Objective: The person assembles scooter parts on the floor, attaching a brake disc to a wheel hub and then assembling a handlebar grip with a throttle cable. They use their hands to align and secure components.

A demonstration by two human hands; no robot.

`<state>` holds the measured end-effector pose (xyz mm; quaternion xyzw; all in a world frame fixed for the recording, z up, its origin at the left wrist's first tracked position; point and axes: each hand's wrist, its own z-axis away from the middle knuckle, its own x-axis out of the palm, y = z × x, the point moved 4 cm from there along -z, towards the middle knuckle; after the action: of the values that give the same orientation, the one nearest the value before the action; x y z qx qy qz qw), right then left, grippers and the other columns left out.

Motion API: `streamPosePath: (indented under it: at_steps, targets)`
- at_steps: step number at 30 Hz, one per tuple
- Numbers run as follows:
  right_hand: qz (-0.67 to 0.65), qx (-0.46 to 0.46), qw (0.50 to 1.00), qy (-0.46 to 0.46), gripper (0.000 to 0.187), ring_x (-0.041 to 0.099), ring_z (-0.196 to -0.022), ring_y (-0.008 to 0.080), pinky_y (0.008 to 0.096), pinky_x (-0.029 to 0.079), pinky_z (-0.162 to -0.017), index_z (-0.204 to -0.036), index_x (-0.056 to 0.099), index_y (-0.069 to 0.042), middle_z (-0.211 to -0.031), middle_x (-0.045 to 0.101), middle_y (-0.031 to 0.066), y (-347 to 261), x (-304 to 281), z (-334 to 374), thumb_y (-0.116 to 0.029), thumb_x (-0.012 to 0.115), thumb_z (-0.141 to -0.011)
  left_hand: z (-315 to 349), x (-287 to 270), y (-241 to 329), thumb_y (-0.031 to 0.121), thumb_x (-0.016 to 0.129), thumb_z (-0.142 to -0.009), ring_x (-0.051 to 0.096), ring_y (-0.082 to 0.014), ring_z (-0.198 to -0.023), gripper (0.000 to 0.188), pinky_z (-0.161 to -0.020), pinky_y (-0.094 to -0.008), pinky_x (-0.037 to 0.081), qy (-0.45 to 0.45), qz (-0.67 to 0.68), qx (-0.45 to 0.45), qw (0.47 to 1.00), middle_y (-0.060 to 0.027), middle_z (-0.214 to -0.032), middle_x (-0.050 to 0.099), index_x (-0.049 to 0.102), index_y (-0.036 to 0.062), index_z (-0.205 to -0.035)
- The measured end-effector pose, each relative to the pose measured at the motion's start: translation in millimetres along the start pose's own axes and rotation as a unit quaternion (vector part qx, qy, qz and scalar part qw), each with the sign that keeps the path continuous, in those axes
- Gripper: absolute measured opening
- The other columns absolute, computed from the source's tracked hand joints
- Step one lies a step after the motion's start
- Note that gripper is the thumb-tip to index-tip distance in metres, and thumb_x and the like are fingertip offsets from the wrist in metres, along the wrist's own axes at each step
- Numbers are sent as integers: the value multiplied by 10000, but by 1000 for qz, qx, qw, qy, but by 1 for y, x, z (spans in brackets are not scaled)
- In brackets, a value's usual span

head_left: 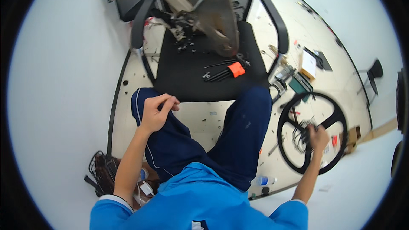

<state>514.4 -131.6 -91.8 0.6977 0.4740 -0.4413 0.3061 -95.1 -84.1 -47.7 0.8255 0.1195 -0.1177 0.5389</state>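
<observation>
One wheel in play: black three-spoke wheel, right of frame below centre, right hand wrapped on its hub, fingers curled in, arm stretched out to the side. Can't tell if the rim touches the floor. Silver disc rotor shows left of the hub.

Left hand is at the left knee, left of centre, fingers loosely curled; can't tell if something small sits inside.

Step, my read: one-handed handling of the wheel; lifting or setting down, can't say. Next move probably calls for a square hold on the hub, rotor kept off the floor clutter, left hand across if it needs steadying.

Black office chair, upper centre, is loaded: long grimy grey part behind, likely hex keys in an orange holder nearer the person. Plastic bottle, lower right, could get knocked.
</observation>
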Motion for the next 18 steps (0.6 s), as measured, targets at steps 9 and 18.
streamPosePath:
  at_steps: [9,18]
  targets:
    - [-87,-2,970,-229,631,662,-684,406,476,513,-641,-681,683,11,-680,656,219,-17,181,111,-615,741,-737,-1,1,2,158,575,-967,686,-132,-662,248,-623,-235,516,-21,-43,-36,998,-90,-695,695,698,-34,-871]
    - [-102,76,945,-300,608,688,-816,405,484,533,-764,-807,722,8,-816,697,235,-38,238,167,-599,684,-782,0,2,2,142,565,-966,673,-137,-652,240,-621,-244,512,-28,-67,-15,997,-87,-700,692,693,-32,-862]
